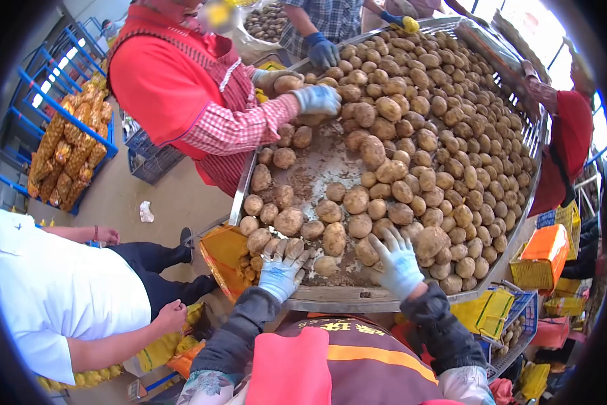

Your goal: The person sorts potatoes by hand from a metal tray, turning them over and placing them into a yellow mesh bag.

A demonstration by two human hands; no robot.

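Both my hands wear light blue work gloves with dirty grey fingers. At the near left corner of a metal-rimmed sorting table (330,295), my left hand (281,271) lies palm down with its fingers apart, touching or just beside several potatoes. My right hand (398,264) is spread over the near edge, its fingers beside a potato (367,252) and a larger potato (431,241). Neither hand is seen gripping anything. Between them are an oblong potato (334,239) and a small pale potato (326,266). A large heap of potatoes (445,155) covers much of the table.
At the left, a yellow-orange bag (224,251) with potatoes hangs at the table corner. A person in red (175,88) handles potatoes across from it; a person in white (74,290) stands nearby. Crates (519,324) sit at the right, and stacked potato sacks (70,145) stand far left.
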